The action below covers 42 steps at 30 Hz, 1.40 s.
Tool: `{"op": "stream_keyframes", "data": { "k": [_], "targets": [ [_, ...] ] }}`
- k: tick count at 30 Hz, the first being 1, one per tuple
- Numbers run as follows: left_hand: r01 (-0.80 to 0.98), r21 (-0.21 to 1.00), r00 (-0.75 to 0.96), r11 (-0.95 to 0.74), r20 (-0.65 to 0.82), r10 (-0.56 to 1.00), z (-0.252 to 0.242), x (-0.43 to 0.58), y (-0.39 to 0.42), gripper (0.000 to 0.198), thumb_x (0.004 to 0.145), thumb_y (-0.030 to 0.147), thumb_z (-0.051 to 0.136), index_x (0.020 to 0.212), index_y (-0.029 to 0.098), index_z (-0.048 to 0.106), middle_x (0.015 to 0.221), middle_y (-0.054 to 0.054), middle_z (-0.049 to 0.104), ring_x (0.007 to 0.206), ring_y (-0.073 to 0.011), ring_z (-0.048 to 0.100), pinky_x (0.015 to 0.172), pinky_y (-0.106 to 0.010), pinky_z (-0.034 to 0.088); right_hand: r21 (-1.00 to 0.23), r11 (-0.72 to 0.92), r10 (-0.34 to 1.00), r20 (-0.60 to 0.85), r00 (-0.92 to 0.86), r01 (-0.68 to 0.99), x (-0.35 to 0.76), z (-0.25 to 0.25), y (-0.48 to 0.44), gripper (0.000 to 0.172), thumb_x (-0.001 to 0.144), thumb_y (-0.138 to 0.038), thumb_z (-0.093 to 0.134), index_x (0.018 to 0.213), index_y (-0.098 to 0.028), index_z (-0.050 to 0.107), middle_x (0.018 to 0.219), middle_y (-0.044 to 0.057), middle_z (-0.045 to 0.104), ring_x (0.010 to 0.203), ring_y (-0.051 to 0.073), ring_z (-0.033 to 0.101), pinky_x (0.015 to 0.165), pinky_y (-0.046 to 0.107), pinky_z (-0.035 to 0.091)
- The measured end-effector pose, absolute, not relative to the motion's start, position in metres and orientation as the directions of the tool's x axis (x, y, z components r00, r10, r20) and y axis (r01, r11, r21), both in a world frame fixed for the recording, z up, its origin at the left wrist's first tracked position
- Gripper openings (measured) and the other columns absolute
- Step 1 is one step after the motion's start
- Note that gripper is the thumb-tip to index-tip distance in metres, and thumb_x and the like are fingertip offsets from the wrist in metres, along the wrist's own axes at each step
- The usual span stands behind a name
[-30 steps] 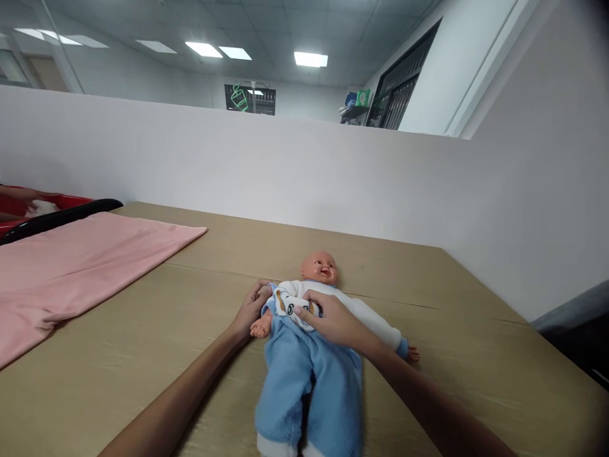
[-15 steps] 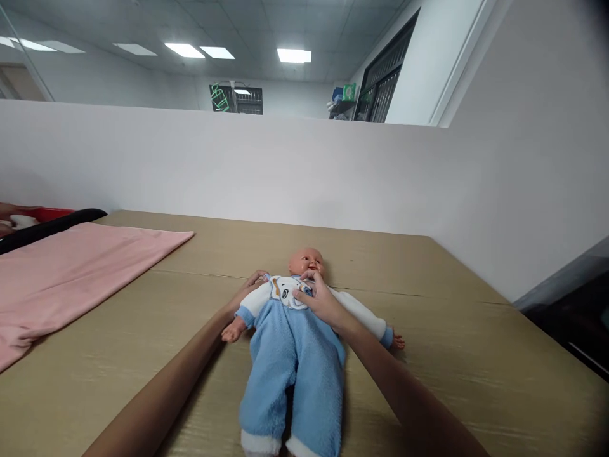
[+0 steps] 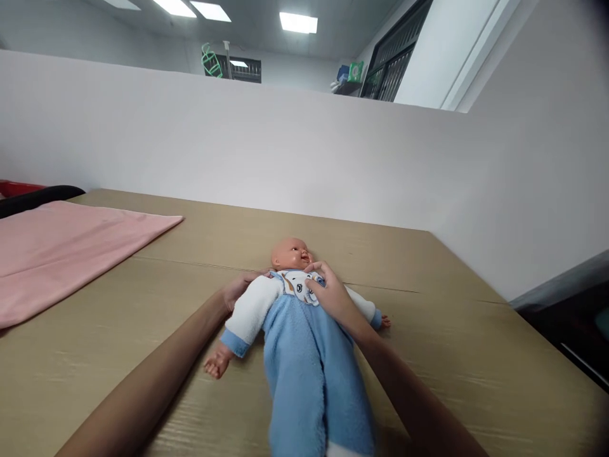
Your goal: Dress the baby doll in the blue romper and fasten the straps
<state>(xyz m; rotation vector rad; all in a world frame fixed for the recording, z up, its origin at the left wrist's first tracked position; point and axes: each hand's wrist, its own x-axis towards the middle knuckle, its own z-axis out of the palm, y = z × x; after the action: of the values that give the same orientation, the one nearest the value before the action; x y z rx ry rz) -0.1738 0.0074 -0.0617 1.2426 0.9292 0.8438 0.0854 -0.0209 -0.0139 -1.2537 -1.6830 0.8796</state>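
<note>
A baby doll (image 3: 291, 254) lies on its back on the table, turned a little toward the right. It wears a fuzzy blue-and-white outfit (image 3: 299, 355) with an animal face on the chest. At the doll's shoulder on the left side, my left hand (image 3: 245, 287) grips from behind, its fingers partly hidden by the white sleeve (image 3: 254, 308). My right hand (image 3: 332, 297) is closed at the chest and opposite shoulder, thumb on the animal face and index finger near the neck. Its other fingers are hidden.
A pink cloth (image 3: 85, 247) is spread on the tan tabletop (image 3: 143, 330) at the left. Behind it are a black rounded edge (image 3: 42, 198) and something red (image 3: 19, 188). A white wall (image 3: 266, 146) borders the table at the back. A dark object (image 3: 566, 324) stands beyond the right edge.
The doll has rolled toward the right, its head turning that way and its left-side shoulder rising. Both my hands stay at its upper body. The camera view has shifted slightly.
</note>
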Motion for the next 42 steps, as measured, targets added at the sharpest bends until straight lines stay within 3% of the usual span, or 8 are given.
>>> {"op": "stream_keyframes", "data": {
  "k": [4, 13, 16, 20, 23, 31, 36, 42],
  "targets": [
    [-0.132, 0.967, 0.509, 0.217, -0.122, 0.852, -0.068, -0.173, 0.013, 0.040, 0.094, 0.052, 0.076, 0.112, 0.016, 0.070, 0.106, -0.005, 0.074, 0.097, -0.0231, 0.071, 0.092, -0.040, 0.060, -0.871, 0.221, 0.970, 0.149, -0.192, 0.439, 0.093, -0.009, -0.023, 0.024, 0.086, -0.033, 0.063, 0.109, -0.025, 0.064, 0.091, -0.001, 0.069, 0.071, 0.018, 0.059, 0.074, 0.034, 0.049],
    [-0.031, 0.999, 0.489, 0.045, -0.024, 0.872, -0.041, -0.175, 0.012, 0.030, 0.088, 0.044, 0.077, 0.104, 0.020, 0.069, 0.109, -0.004, 0.068, 0.110, -0.0249, 0.061, 0.104, -0.036, 0.048, -0.879, 0.243, 0.920, 0.075, -0.384, 0.409, 0.121, -0.003, -0.019, 0.036, 0.097, -0.053, 0.070, 0.119, -0.025, 0.067, 0.125, 0.006, 0.073, 0.112, 0.023, 0.069, 0.095, 0.035, 0.054],
    [0.171, 0.985, 0.523, -0.030, -0.066, 0.850, -0.023, -0.189, 0.010, 0.044, 0.084, 0.048, 0.084, 0.115, 0.022, 0.068, 0.121, -0.005, 0.068, 0.125, -0.0285, 0.059, 0.111, -0.038, 0.044, -0.882, 0.157, 0.922, -0.031, -0.386, 0.445, 0.136, 0.004, -0.019, 0.045, 0.094, -0.057, 0.074, 0.125, -0.026, 0.065, 0.125, 0.006, 0.075, 0.111, 0.023, 0.070, 0.091, 0.033, 0.054],
    [0.523, 0.839, 0.591, -0.150, -0.231, 0.773, -0.012, -0.209, 0.007, 0.081, 0.071, 0.057, 0.092, 0.135, 0.025, 0.054, 0.118, -0.004, 0.071, 0.113, -0.0288, 0.066, 0.098, -0.036, 0.051, -0.811, 0.034, 0.880, -0.252, -0.402, 0.584, 0.162, 0.015, -0.016, 0.057, 0.088, -0.070, 0.075, 0.125, -0.026, 0.069, 0.089, 0.000, 0.075, 0.073, 0.018, 0.064, 0.063, 0.028, 0.045],
    [0.557, 0.803, 0.639, -0.213, -0.251, 0.727, -0.010, -0.217, 0.006, 0.079, 0.079, 0.057, 0.086, 0.142, 0.025, 0.050, 0.111, -0.003, 0.074, 0.103, -0.0278, 0.070, 0.091, -0.035, 0.053, -0.812, 0.054, 0.914, -0.194, -0.356, 0.581, 0.179, 0.023, -0.011, 0.052, 0.085, -0.071, 0.076, 0.103, -0.022, 0.073, 0.087, 0.002, 0.075, 0.079, 0.020, 0.066, 0.068, 0.030, 0.047],
    [0.532, 0.746, 0.749, -0.400, -0.195, 0.634, -0.012, -0.220, 0.010, 0.067, 0.098, 0.050, 0.067, 0.156, 0.028, 0.042, 0.166, -0.009, 0.051, 0.147, -0.0307, 0.053, 0.121, -0.038, 0.042, -0.772, 0.236, 0.940, 0.028, -0.339, 0.590, 0.183, 0.011, -0.006, 0.044, 0.094, -0.065, 0.066, 0.101, -0.022, 0.075, 0.102, 0.007, 0.078, 0.098, 0.027, 0.071, 0.090, 0.039, 0.054],
    [0.585, 0.708, 0.689, -0.396, -0.177, 0.702, -0.012, -0.229, 0.013, 0.065, 0.097, 0.052, 0.068, 0.157, 0.032, 0.049, 0.157, -0.005, 0.061, 0.137, -0.0313, 0.060, 0.116, -0.038, 0.046, -0.661, 0.388, 0.921, 0.300, -0.248, 0.642, 0.197, -0.020, -0.024, 0.037, 0.101, -0.056, 0.061, 0.114, -0.023, 0.072, 0.117, 0.011, 0.074, 0.111, 0.030, 0.068, 0.105, 0.048, 0.052],
    [0.579, 0.683, 0.565, -0.446, 0.058, 0.823, 0.024, -0.218, -0.004, 0.042, 0.101, 0.053, 0.065, 0.135, 0.030, 0.068, 0.146, -0.007, 0.065, 0.131, -0.0322, 0.060, 0.104, -0.037, 0.051, -0.666, 0.398, 0.917, 0.261, -0.303, 0.631, 0.254, -0.050, -0.071, 0.060, 0.093, -0.049, 0.078, 0.147, -0.029, 0.060, 0.147, 0.012, 0.064, 0.136, 0.037, 0.059, 0.118, 0.057, 0.048]
  ]
}}
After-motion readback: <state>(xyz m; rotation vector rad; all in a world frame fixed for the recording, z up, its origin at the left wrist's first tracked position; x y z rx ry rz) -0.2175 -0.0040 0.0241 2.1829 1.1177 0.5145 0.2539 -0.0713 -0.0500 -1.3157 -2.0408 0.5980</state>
